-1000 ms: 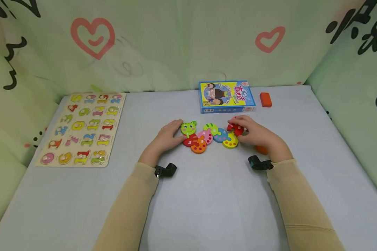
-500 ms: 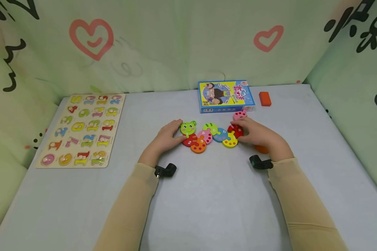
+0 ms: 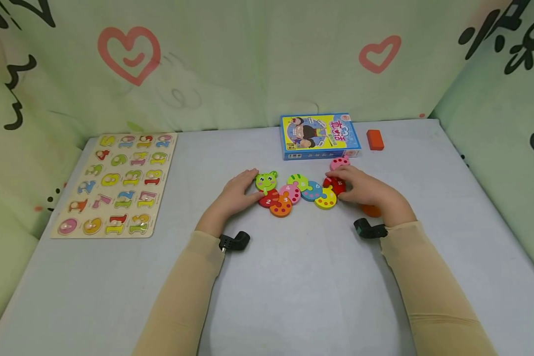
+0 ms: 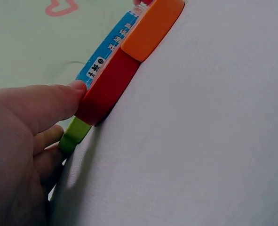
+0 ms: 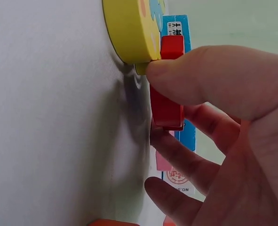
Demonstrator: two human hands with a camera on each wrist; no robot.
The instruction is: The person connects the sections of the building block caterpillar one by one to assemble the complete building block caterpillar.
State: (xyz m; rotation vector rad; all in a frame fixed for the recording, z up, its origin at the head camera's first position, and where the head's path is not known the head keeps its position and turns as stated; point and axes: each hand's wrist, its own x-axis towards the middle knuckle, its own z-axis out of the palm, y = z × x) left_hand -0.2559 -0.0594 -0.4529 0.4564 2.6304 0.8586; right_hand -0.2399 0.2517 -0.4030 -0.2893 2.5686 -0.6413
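A wooden caterpillar puzzle lies in a wavy row mid-table: a green smiling head [image 3: 266, 181], then numbered round pieces, among them a red one [image 3: 269, 199], an orange one [image 3: 280, 206] and a yellow one [image 3: 326, 199]. My left hand [image 3: 232, 199] rests at the row's left end, fingers fairly straight, thumb against the red piece's edge and fingertips beside the green head. With thumb and fingers, my right hand [image 3: 366, 190] pinches another red puzzle piece [image 5: 166, 109], tilted beside the yellow one in the right wrist view. The right fingers partly cover it in the head view.
Just beyond my right fingers lies a pink piece [image 3: 339, 163], and an orange piece [image 3: 371, 211] is half hidden under that wrist. A blue and yellow box [image 3: 320, 133] and an orange-red block [image 3: 375, 140] stand behind. A wooden number board [image 3: 113, 185] lies left.
My right hand has brought the red piece slightly down toward the yellow one, uncovering the pink piece behind. The left hand has stayed in place.
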